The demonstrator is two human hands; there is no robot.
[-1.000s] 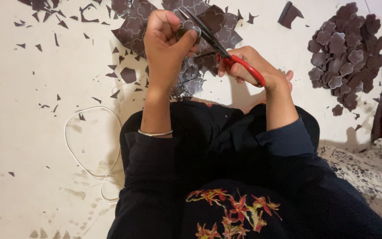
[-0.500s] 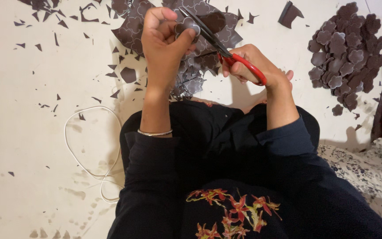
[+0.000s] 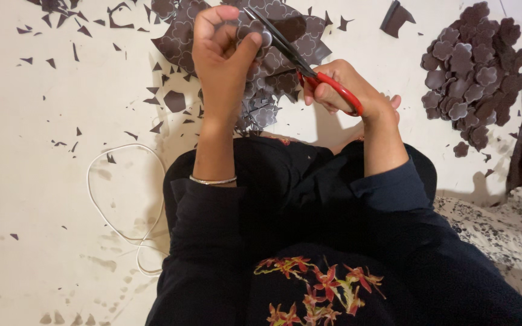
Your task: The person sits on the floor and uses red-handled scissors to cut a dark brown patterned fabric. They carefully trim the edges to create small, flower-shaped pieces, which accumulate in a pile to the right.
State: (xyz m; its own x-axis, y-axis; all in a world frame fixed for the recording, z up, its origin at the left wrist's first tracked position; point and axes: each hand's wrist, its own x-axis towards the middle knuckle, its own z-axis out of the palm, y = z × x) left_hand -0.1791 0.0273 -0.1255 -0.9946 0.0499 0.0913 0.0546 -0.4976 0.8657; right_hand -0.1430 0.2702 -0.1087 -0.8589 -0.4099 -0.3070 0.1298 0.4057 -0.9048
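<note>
**Cutting a flower-patterned brown sheet with red-handled scissors**

Gripping a dark brown sheet printed with pale flower outlines [image 3: 273, 45], the left hand [image 3: 222, 57] has its fingers curled tight and its thumb pressed against the sheet's edge, pinching it upright above the floor. The right hand [image 3: 345, 93] is closed through the loops of a pair of red-handled scissors with dark blades [image 3: 300, 60]; its fingers are bunched together around the handles. The blades slant up and to the left, their tips lying against the sheet just beside the left thumb. Whether the blades are fully closed cannot be told, since they overlap the dark sheet.

A thin silver bangle [image 3: 212, 180] circles the left wrist, above a dark sleeve. The person's lap is covered by dark clothing embroidered with red and yellow flowers [image 3: 318, 290].

On the pale floor [image 3: 37, 211] lie small dark brown offcuts [image 3: 173, 99], scattered to the left of the hands. A heap of cut-out brown flower shapes [image 3: 469, 72] sits well apart to the right. A white cord [image 3: 95, 205] loops on the floor at the left, and a floral-print cloth [image 3: 502, 235] lies at the lower right.
</note>
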